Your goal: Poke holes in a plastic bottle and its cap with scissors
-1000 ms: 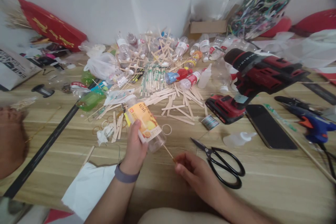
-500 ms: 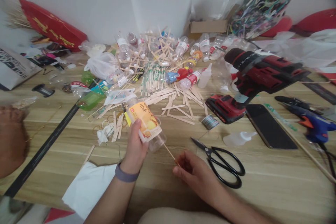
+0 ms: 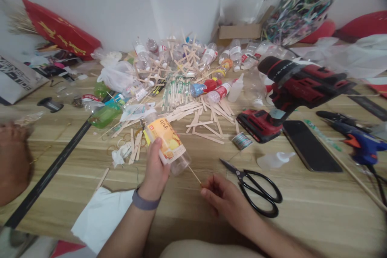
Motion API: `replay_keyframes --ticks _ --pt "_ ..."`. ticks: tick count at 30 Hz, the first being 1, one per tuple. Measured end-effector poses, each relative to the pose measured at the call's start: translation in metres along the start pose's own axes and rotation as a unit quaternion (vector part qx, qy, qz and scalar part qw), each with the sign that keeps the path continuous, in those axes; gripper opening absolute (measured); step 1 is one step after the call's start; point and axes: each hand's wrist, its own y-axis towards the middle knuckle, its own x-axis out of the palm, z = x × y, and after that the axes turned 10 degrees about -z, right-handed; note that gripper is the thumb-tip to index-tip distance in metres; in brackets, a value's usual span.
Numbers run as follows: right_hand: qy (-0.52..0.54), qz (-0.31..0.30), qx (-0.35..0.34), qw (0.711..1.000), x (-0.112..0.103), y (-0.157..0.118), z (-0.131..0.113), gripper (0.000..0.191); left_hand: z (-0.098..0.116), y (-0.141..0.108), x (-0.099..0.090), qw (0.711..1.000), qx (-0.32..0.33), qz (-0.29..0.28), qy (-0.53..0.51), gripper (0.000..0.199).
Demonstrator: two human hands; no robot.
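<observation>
A clear plastic bottle with a yellow label lies tilted in my left hand, its base toward me and its neck pointing away. My left fingers are wrapped round its lower side. From the base of the bottle a thin wooden stick runs down to my right hand, whose thumb and fingers are pinched on its near end. Black-handled scissors lie just right of my right hand.
A red cordless drill, a phone, a glue gun and a small squeeze bottle lie at the right. Flat sticks and plastic bottles are piled behind. Another person's hand rests at the left edge.
The fingers of my right hand have shifted slightly on the stick's near end, with the thumb now closer to the index finger. The bottle and my left hand have hardly moved.
</observation>
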Motion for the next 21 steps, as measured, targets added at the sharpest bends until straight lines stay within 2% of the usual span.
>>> replay_keyframes --ticks 3,6,12,16,19,21 --pt "-0.033 -0.003 -0.009 0.999 -0.001 -0.001 0.0 0.065 0.001 0.0 0.0 1.0 0.004 -0.007 -0.003 0.038" --pt "-0.03 -0.033 -0.002 0.999 0.001 -0.002 0.001 0.069 0.001 -0.001 -0.001 0.999 0.0 -0.026 -0.019 0.04" --pt "-0.03 -0.076 0.0 0.997 0.007 -0.005 0.002 0.071 -0.005 -0.002 -0.011 0.996 -0.056 -0.061 -0.036 0.064" --pt "0.024 -0.094 -0.023 0.995 0.008 -0.006 0.004 0.062 -0.004 0.003 -0.012 0.993 -0.085 -0.033 -0.077 0.054" --pt "0.092 -0.113 -0.008 0.989 0.008 -0.006 0.002 0.062 -0.002 0.006 -0.011 0.991 -0.097 0.008 -0.088 0.042" --pt "0.101 -0.114 0.004 0.988 0.009 -0.006 0.001 0.061 -0.002 0.008 -0.01 0.992 -0.087 0.022 -0.087 0.036"
